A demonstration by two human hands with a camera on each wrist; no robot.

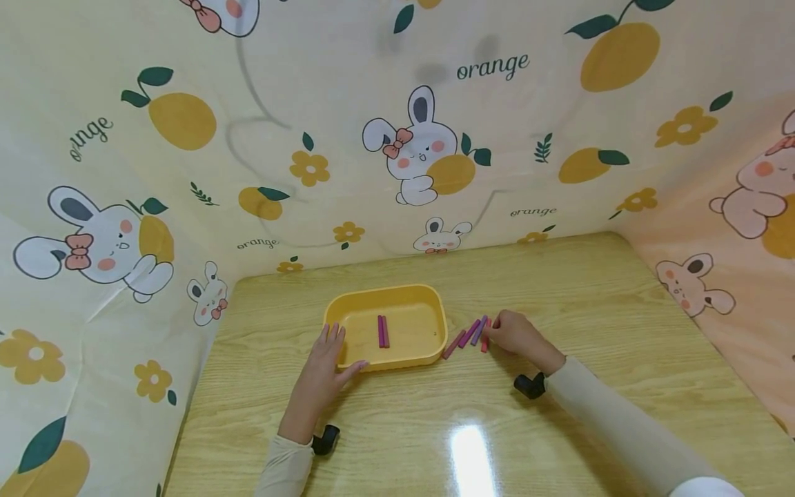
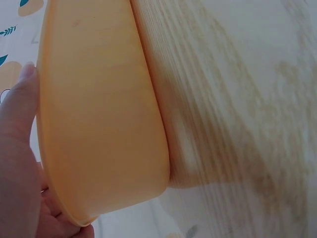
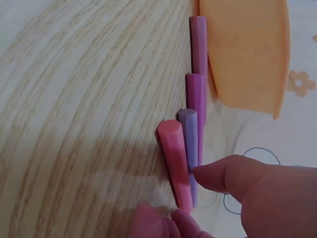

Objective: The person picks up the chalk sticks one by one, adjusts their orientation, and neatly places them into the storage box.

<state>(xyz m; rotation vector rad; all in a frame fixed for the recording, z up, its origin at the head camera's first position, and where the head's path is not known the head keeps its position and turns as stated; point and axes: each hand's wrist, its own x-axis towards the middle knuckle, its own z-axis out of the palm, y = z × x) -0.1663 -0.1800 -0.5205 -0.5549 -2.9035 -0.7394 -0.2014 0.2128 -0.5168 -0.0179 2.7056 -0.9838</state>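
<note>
1. A yellow tray (image 1: 415, 335), shallow and with rounded corners, stands upright on the wood-grain tabletop (image 1: 397, 435), left of the loose sticks.
2. Inside it, two magenta crayon-like sticks (image 1: 381, 332) lie side by side on the floor of the tray, left of its middle, their long sides close together.
3. The left hand (image 1: 319, 369) holds the tray at its near left corner: the thumb lies along the near rim while the fingers reach over the left rim, so this grip has the tray's edge between thumb and fingers.
4. Just beyond the tray's right end, four more sticks lie slantwise in a staggered row on the tabletop. Nearest the tray is a dull reddish stick (image 1: 454, 344), then a purple-magenta stick (image 1: 469, 333), a violet stick (image 1: 477, 332) and, furthest right, a coral-pink stick (image 1: 484, 344).
5. The right hand (image 1: 520, 337) is at the coral-pink stick, its thumb beside the violet one and its fingertips by the coral one's end; I cannot tell whether this grip has closed on either.
6. Beige sleeves (image 1: 621, 421) cover both forearms, and a black wrist device (image 1: 530, 385) shows beside each wrist.
7. Behind the tabletop hangs a cream backdrop (image 1: 528, 131) printed with rabbits, oranges, yellow flowers and the word "orange".
</note>
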